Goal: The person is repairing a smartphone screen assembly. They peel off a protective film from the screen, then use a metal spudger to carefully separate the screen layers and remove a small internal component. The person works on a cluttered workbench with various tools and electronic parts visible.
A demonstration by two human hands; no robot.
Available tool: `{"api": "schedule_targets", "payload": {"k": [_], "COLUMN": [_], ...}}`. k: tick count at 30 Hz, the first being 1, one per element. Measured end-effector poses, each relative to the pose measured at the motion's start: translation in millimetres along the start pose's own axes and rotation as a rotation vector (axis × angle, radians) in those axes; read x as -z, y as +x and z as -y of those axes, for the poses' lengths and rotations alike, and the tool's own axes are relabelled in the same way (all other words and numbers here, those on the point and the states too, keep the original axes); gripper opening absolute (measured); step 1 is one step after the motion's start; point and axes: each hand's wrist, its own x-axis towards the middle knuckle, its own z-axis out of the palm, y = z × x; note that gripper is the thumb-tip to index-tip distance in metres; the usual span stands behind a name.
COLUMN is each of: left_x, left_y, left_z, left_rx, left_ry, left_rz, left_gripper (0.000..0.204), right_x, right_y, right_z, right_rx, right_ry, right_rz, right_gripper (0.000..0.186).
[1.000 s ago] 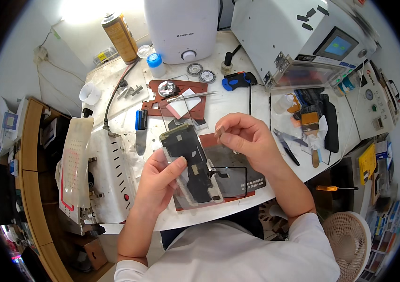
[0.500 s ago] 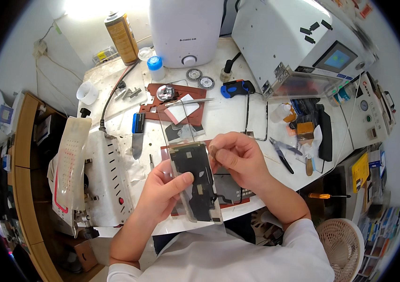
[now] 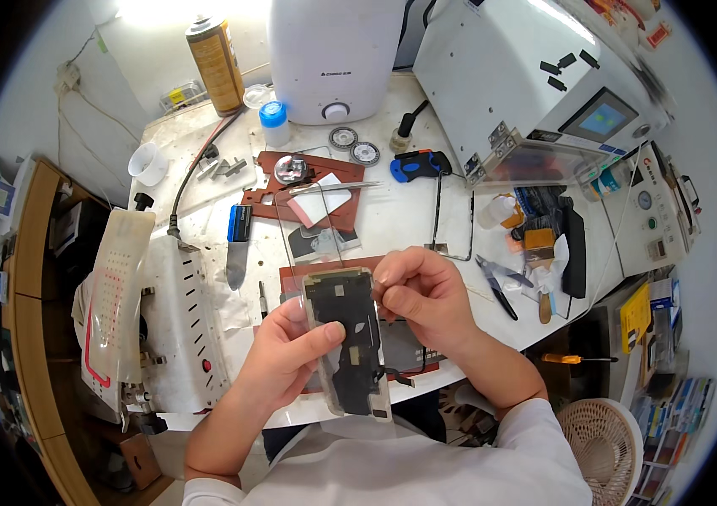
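A phone screen assembly [image 3: 352, 350] with a black backing, pale edges and a dangling black flex cable [image 3: 399, 376] is held above the front of the bench. My left hand [image 3: 284, 352] grips its left side, thumb pressed on the black backing. At its upper right edge, my right hand [image 3: 426, 297] is closed in a pinch; whatever lies between those fingertips is too small to make out. Just behind the screen stands a clear glass sheet [image 3: 312, 221], partly overlapped by it. Beneath lies a reddish-brown mat [image 3: 293, 263], mostly covered.
On the left is a metal machine [image 3: 181, 316] with a raised pale pad. Further back lie a brown tray [image 3: 265, 198], a scraper blade [image 3: 238, 261] and a blue-capped bottle [image 3: 275, 126]. Pliers [image 3: 497, 287] lie right, near a big white machine [image 3: 510, 84]. A fan [image 3: 598, 447] stands below.
The screen assembly and both hands sit slightly lower in the view, and the screen's tilt is a little straighter. The bench things have shifted slightly left with the camera. Both grips stay the same.
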Motion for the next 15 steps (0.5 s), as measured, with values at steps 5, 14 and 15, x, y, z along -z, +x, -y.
{"api": "schedule_targets", "payload": {"k": [5,14,15], "left_x": [-0.1,-1.4,-1.2], "left_y": [-0.1,-1.0,-0.5], "left_z": [0.6,-0.7,-0.8], "left_rx": [0.021,0.018,0.016], "left_ry": [0.025,0.033,0.033], "left_rz": [0.002,-0.001,0.007], "left_gripper": [0.039,0.039,0.04], "right_x": [-1.5,-0.7,0.0], "right_y": [-0.7,0.6,0.7], "right_z": [-1.2,-2.5,-3.0], "right_rx": [-0.007,0.018,0.02], "right_ry": [0.095,0.077,0.078], "right_rz": [0.019,0.059,0.061], "right_gripper": [0.013,0.015,0.015]}}
